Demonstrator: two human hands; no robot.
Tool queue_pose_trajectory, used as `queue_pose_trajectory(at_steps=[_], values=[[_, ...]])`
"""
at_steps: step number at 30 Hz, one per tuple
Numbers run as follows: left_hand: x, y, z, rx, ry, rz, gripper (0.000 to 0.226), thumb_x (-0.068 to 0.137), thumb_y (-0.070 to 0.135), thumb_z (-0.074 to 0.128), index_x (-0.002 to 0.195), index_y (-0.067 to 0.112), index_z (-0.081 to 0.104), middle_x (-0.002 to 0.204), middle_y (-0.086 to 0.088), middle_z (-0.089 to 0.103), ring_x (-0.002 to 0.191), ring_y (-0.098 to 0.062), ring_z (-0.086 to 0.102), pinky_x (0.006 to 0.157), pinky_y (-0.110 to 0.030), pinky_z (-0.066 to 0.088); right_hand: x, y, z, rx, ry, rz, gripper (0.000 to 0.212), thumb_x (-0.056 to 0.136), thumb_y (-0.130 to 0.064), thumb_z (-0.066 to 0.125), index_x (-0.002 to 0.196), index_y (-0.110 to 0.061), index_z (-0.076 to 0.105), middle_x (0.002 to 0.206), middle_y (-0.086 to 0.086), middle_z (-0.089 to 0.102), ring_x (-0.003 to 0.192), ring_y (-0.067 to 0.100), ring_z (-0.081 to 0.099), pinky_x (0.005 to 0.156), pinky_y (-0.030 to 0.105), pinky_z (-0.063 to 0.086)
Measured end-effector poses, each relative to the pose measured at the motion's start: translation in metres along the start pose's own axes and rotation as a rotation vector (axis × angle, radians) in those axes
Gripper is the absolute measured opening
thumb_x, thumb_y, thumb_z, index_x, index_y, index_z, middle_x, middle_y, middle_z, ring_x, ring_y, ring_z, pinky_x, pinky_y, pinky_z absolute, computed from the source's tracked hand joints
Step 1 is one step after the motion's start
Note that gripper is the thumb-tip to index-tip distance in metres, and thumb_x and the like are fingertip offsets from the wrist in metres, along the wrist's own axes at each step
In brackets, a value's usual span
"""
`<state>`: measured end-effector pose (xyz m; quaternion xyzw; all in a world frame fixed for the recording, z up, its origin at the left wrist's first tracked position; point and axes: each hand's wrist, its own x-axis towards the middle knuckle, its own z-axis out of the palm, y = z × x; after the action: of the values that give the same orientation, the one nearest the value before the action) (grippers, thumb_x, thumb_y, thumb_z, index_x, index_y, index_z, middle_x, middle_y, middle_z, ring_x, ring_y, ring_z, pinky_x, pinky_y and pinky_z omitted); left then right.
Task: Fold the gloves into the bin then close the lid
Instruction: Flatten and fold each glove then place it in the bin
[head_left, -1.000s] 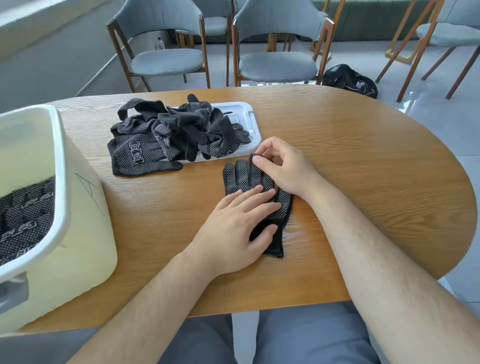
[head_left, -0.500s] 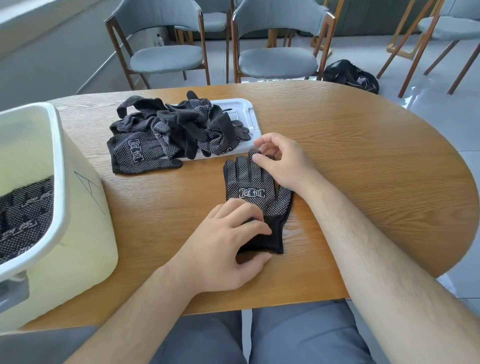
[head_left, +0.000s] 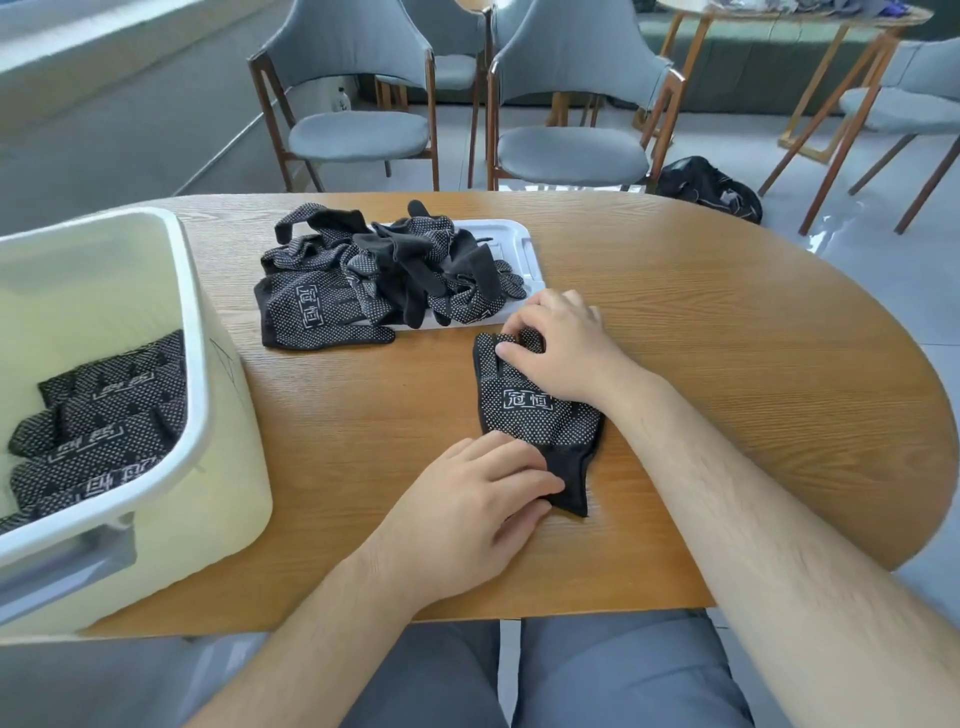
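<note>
Sliding back from the glove's palm, the left hand (head_left: 467, 509) is now sitting at the cuff of the dotted glove (head_left: 535, 415), leaving the printed white characters uncovered. Its fingers are lying together on the cuff, with the thumb closing in from below, pinching the fabric. The right hand (head_left: 561, 353) is curling over the glove's fingertips, thumb and forefinger nipping one of them. This glove is lying flat on the table (head_left: 727, 364), dotted side up.

Just beyond it, a pile of gloves (head_left: 384, 270) is spilling across a white lid (head_left: 524, 249) and onto the wood. At the left, the open bin (head_left: 200, 364) is holding folded gloves (head_left: 104, 415).

Oval and wood-grained, the table is filling most of the view. Grey chairs (head_left: 358, 135) are standing behind it, and a black bag (head_left: 711, 187) is lying on the floor (head_left: 883, 249).

Bare wood is stretching wide to the right of the arms, and a narrower strip is lying between glove and bin.
</note>
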<state>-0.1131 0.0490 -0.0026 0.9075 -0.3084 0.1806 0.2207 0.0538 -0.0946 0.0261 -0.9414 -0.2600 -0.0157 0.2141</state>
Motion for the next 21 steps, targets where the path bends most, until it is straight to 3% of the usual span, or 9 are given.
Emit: queue_pose_trajectory(at_steps=[5, 11, 15, 18, 21], values=[[0.001, 0.001, -0.001, -0.023, 0.000, -0.002, 0.017, 0.097, 0.023, 0.064, 0.112, 0.022, 0.073, 0.109, 0.008, 0.063, 0.097, -0.015, 0.058, 0.078, -0.032, 0.047, 0.001, -0.005, -0.009, 0.108, -0.017, -0.021, 0.019, 0.097, -0.049, 0.059, 0.109, -0.035, 0.058, 0.111, -0.017, 0.062, 0.118, 0.010, 0.050, 0.102, 0.037, 0.023], [0.000, 0.000, 0.000, -0.110, -0.007, 0.009, 0.020, 0.093, 0.011, 0.064, 0.112, 0.014, 0.072, 0.108, 0.001, 0.063, 0.095, -0.020, 0.057, 0.086, -0.035, 0.049, 0.003, -0.008, -0.010, 0.223, 0.038, 0.073, 0.021, 0.098, -0.029, 0.065, 0.116, -0.036, 0.059, 0.103, -0.017, 0.063, 0.100, 0.006, 0.052, 0.106, 0.037, 0.028], [0.000, -0.002, 0.001, -0.127, -0.001, 0.024, 0.020, 0.094, 0.003, 0.065, 0.111, 0.010, 0.072, 0.106, -0.002, 0.064, 0.093, -0.023, 0.058, 0.089, -0.033, 0.049, 0.003, -0.010, -0.004, 0.173, 0.075, 0.083, 0.022, 0.094, -0.033, 0.070, 0.114, -0.035, 0.062, 0.097, -0.017, 0.062, 0.100, 0.009, 0.054, 0.106, 0.041, 0.035], [0.000, -0.003, 0.000, -0.146, 0.006, 0.016, 0.019, 0.094, 0.000, 0.064, 0.109, 0.009, 0.072, 0.107, -0.003, 0.063, 0.095, -0.022, 0.057, 0.090, -0.030, 0.048, -0.002, -0.013, -0.002, 0.099, 0.204, -0.016, 0.015, 0.093, -0.037, 0.068, 0.107, -0.031, 0.066, 0.099, -0.012, 0.057, 0.102, 0.013, 0.051, 0.101, 0.041, 0.039], [0.001, -0.002, -0.002, -0.147, 0.022, -0.003, 0.017, 0.094, 0.002, 0.065, 0.109, 0.009, 0.071, 0.107, -0.002, 0.063, 0.096, -0.020, 0.056, 0.091, -0.029, 0.047, -0.010, -0.020, 0.000, 0.086, 0.100, -0.072, 0.015, 0.090, -0.049, 0.069, 0.093, -0.034, 0.070, 0.099, -0.011, 0.053, 0.099, 0.012, 0.051, 0.088, 0.034, 0.039]])
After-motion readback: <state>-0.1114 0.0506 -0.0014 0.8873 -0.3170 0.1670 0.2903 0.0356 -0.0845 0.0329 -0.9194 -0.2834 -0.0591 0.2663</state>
